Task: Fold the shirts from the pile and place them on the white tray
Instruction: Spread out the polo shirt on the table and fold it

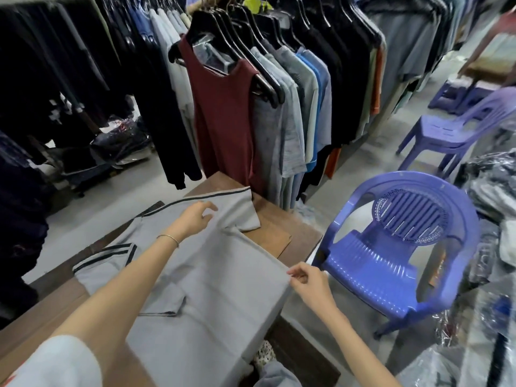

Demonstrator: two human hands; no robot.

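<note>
Grey dark-trimmed cotton shirt (pixel 217 275) lies flat at right edge of brown wooden table (pixel 279 227). Left hand (pixel 195 216) pinches shoulder, right hand (pixel 307 280) pinches side seam, prob. to fold that side in.

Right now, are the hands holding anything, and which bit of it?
The right hand pinches the grey shirt by its side edge. The left hand lies on the shirt near the far sleeve; whether it grips cloth cannot be told.

Clothes racks (pixel 268 79), purple chairs (pixel 391 261), grey floor (pixel 363 163).
</note>
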